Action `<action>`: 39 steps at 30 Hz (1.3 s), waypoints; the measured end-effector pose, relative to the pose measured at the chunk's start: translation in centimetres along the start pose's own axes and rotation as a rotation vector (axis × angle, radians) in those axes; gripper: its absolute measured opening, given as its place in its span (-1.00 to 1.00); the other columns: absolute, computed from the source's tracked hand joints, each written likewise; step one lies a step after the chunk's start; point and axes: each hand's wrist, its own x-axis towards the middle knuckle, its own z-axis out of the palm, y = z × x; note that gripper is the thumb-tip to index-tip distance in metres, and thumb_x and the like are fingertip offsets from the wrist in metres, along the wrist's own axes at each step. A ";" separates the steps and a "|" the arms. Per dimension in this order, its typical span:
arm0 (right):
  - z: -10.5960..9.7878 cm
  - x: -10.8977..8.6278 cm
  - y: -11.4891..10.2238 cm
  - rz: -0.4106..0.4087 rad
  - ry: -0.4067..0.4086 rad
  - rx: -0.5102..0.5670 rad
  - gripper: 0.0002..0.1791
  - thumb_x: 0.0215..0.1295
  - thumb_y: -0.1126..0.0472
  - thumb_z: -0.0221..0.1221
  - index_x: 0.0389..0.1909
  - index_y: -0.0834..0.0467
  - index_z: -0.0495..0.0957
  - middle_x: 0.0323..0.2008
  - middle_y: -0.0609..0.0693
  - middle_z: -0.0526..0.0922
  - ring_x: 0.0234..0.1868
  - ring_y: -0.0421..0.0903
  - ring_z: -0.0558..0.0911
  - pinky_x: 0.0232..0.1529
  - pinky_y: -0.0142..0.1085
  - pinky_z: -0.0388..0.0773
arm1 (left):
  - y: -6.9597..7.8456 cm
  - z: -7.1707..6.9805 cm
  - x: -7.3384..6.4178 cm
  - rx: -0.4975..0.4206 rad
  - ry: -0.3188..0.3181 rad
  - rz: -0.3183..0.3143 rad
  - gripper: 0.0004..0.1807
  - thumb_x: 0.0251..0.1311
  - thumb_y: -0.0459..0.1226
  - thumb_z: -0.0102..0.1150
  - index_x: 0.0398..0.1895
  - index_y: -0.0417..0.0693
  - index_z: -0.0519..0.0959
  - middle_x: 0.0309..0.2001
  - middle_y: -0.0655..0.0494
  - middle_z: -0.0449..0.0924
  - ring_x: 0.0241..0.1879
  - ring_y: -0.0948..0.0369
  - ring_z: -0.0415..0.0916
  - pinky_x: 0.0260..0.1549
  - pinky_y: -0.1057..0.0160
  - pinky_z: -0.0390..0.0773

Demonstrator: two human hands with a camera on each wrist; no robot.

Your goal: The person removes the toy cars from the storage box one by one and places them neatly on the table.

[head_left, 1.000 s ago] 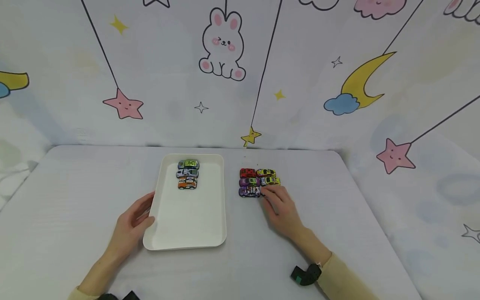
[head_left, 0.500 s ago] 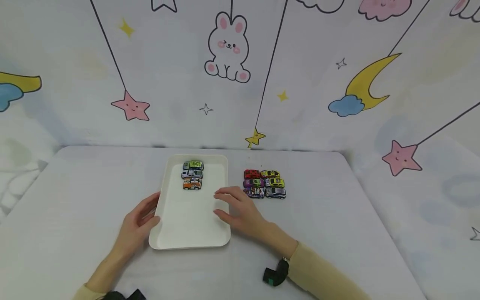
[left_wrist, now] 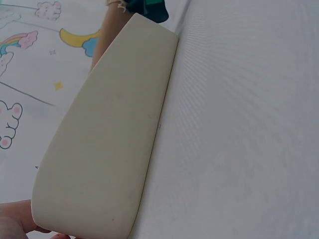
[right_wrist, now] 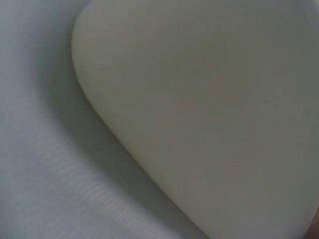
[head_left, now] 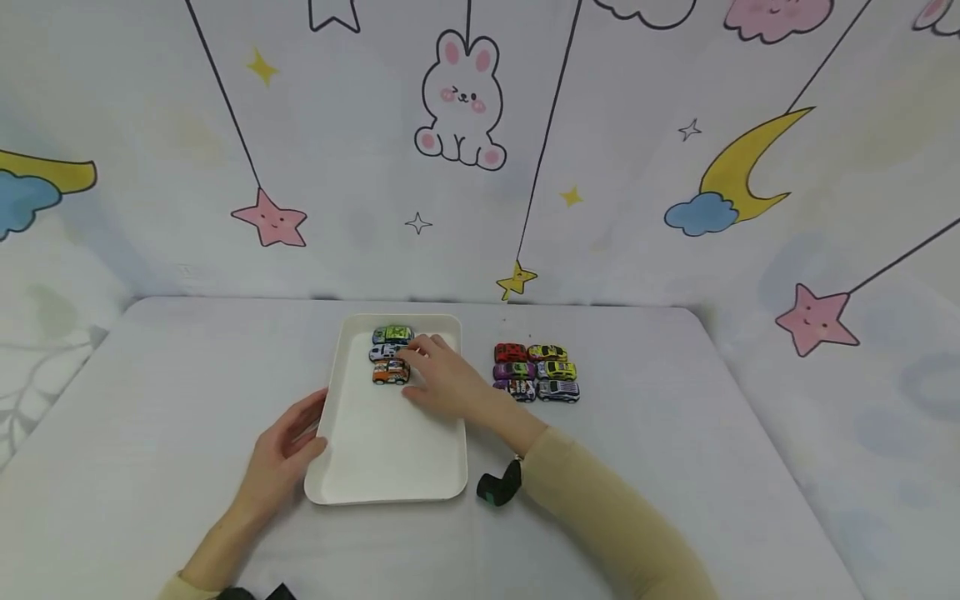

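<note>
A white rectangular tray [head_left: 390, 450] lies on the table, with three toy cars in a column near its far end. They are a green car [head_left: 392, 334], a pale silver-blue car [head_left: 381, 353] and an orange car [head_left: 390, 372]. My left hand [head_left: 281, 454] holds the tray's left side, thumb at the rim; the left wrist view shows part of a hand beside the tray wall [left_wrist: 99, 144]. Over the tray, my right hand [head_left: 446, 383] has thumb and fingers parted around the right ends of the pale and orange cars. The right wrist view shows mainly the tray's outside [right_wrist: 199, 114].
Right of the tray, several toy cars stand in two columns on the white-covered table [head_left: 637, 450], among them a red car [head_left: 510, 352] and a grey car [head_left: 558, 391]. My right forearm passes close by them. A wall with cartoon drawings [head_left: 337, 150] rises behind.
My right hand has left the grey car at the table's right group, crossed the tray's right rim and reached the cars in it. My left hand stays on the tray.
</note>
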 end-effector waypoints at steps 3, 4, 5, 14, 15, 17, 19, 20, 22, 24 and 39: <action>0.5 0.1 0.2 -0.028 0.010 -0.089 -0.47 0.40 0.02 0.22 0.33 0.09 0.46 0.22 0.00 0.46 0.21 -0.08 0.45 0.20 -0.29 0.52 | -0.1 0.0 -0.1 -0.011 -0.007 0.002 -0.38 0.24 -0.62 0.04 0.41 -0.35 0.29 0.34 -0.45 0.32 0.27 0.55 0.37 0.11 0.60 0.43; 0.6 0.1 0.3 -0.041 0.016 -0.108 -0.48 0.42 0.02 0.20 0.33 0.09 0.47 0.21 0.00 0.46 0.19 -0.09 0.46 0.19 -0.29 0.53 | -0.1 0.0 -0.1 -0.014 -0.010 0.005 -0.38 0.24 -0.62 0.05 0.41 -0.36 0.29 0.34 -0.46 0.32 0.27 0.54 0.37 0.11 0.60 0.44; 0.7 0.1 0.3 -0.054 0.023 -0.124 -0.49 0.42 0.02 0.19 0.32 0.09 0.47 0.20 0.00 0.46 0.18 -0.09 0.46 0.18 -0.30 0.53 | -0.1 0.0 -0.1 -0.017 -0.011 0.008 -0.38 0.24 -0.62 0.05 0.41 -0.36 0.29 0.34 -0.45 0.32 0.28 0.52 0.37 0.11 0.59 0.44; 1.0 -0.3 0.3 -0.051 0.087 -0.112 -0.54 0.41 0.03 0.22 0.25 0.11 0.52 0.10 0.01 0.47 0.09 -0.10 0.50 0.07 -0.31 0.56 | -0.2 0.1 0.0 -0.047 -0.014 0.021 -0.38 0.23 -0.63 0.04 0.40 -0.39 0.28 0.36 -0.29 0.37 0.30 0.46 0.39 0.12 0.56 0.46; 1.0 -0.3 0.3 -0.049 0.092 -0.104 -0.55 0.40 0.03 0.23 0.23 0.11 0.53 0.08 0.01 0.48 0.05 -0.11 0.50 0.03 -0.31 0.56 | -0.2 0.1 0.0 -0.050 -0.015 0.020 -0.38 0.23 -0.64 0.04 0.40 -0.39 0.28 0.36 -0.31 0.36 0.30 0.46 0.39 0.12 0.56 0.46; 1.0 -0.5 0.3 -0.046 0.099 -0.099 -0.55 0.39 0.03 0.24 0.22 0.11 0.55 0.03 0.00 0.50 -0.03 -0.13 0.51 -0.03 -0.32 0.55 | -0.2 0.1 0.0 -0.047 -0.015 0.019 -0.38 0.23 -0.63 0.04 0.40 -0.40 0.28 0.36 -0.36 0.35 0.30 0.46 0.38 0.12 0.56 0.46; 1.1 -0.6 0.3 -0.045 0.103 -0.098 -0.55 0.38 0.02 0.25 0.21 0.11 0.55 -0.02 -0.02 0.51 -0.10 -0.15 0.50 -0.08 -0.33 0.54 | -0.2 0.1 0.0 -0.043 -0.013 0.017 -0.38 0.23 -0.64 0.04 0.40 -0.40 0.28 0.35 -0.41 0.33 0.30 0.47 0.38 0.12 0.57 0.46; 1.1 -0.6 0.3 -0.043 0.104 -0.095 -0.54 0.38 0.01 0.25 0.21 0.12 0.55 -0.04 -0.02 0.51 -0.12 -0.15 0.50 -0.10 -0.33 0.54 | -0.2 0.1 0.0 -0.042 -0.013 0.016 -0.38 0.23 -0.63 0.05 0.40 -0.40 0.28 0.35 -0.43 0.33 0.30 0.47 0.38 0.12 0.57 0.46; 1.1 -0.6 0.3 -0.040 0.104 -0.097 -0.54 0.38 0.00 0.24 0.21 0.12 0.55 -0.05 -0.03 0.53 -0.12 -0.15 0.51 -0.09 -0.32 0.54 | -0.1 0.0 0.0 -0.036 -0.011 0.016 -0.38 0.23 -0.63 0.05 0.40 -0.39 0.28 0.34 -0.46 0.32 0.29 0.48 0.38 0.11 0.57 0.46; 1.1 -0.6 0.2 -0.033 0.102 -0.091 -0.54 0.38 0.00 0.25 0.20 0.13 0.55 -0.04 -0.03 0.56 -0.09 -0.14 0.54 -0.06 -0.31 0.56 | -0.1 0.0 0.0 -0.031 -0.011 0.015 -0.38 0.23 -0.63 0.05 0.40 -0.38 0.29 0.33 -0.48 0.31 0.29 0.48 0.38 0.11 0.58 0.46; 1.3 -0.8 0.3 0.018 0.089 -0.040 -0.55 0.36 0.00 0.26 0.19 0.09 0.55 0.01 -0.05 0.64 0.01 -0.12 0.60 0.06 -0.28 0.58 | -0.2 0.0 -0.1 -0.025 -0.014 0.030 -0.37 0.23 -0.63 0.05 0.41 -0.39 0.28 0.34 -0.48 0.31 0.29 0.50 0.37 0.12 0.58 0.45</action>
